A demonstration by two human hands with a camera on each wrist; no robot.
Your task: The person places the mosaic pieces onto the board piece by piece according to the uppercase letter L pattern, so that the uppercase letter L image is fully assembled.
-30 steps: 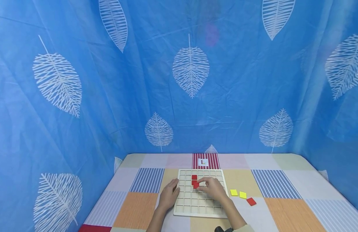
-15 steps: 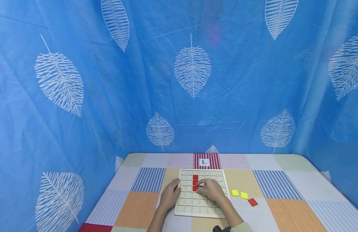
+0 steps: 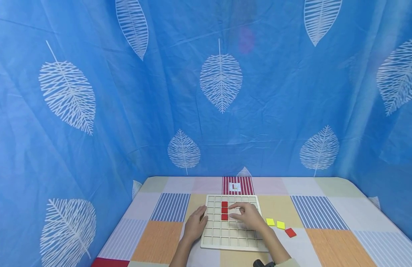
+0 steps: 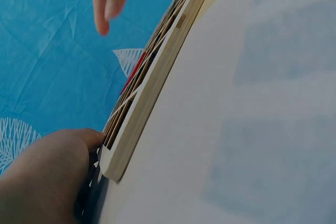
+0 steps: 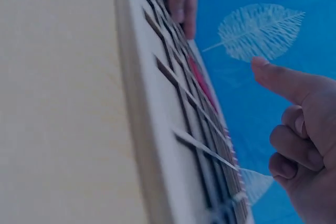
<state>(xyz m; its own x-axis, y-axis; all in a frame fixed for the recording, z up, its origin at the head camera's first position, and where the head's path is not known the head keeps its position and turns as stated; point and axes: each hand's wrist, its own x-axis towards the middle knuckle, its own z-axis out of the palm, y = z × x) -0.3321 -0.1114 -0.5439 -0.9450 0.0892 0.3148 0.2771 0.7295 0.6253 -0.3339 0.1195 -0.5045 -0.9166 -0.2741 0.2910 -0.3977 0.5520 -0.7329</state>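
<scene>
The wooden grid board [image 3: 230, 247] lies flat on the patchwork tablecloth [image 3: 262, 184], with the blue leaf-print curtain [image 3: 206, 148] standing behind. Of the two hands on it, the left hand [image 3: 194, 225] rests along the board's left edge, its fingers nearly straight and lying together, the thumb a little apart from them. The right hand [image 3: 247, 216] is over the board, thumb and index finger spread with a plain gap between their tips, just beside the red tiles.

From the head, one cannot tell whether the right fingertips touch the board. The left wrist view shows them raised above it, with curtain visible between; the right wrist view agrees, and adds that one digit is stretched out while others are bent toward the palm. The left wrist view alone brings out the board's thick side and the left thumb against its corner.

The head view alone shows the rest clearly. A small grid-pattern card [image 3: 234, 187] lies beyond the board on a red-striped patch. Three red tiles [image 3: 224, 210] sit in a column of cells; in both wrist views they are only a thin red strip. Right of the board, two yellow tiles [image 3: 280, 224] and a loose red tile [image 3: 290, 232] lie on the cloth.
</scene>
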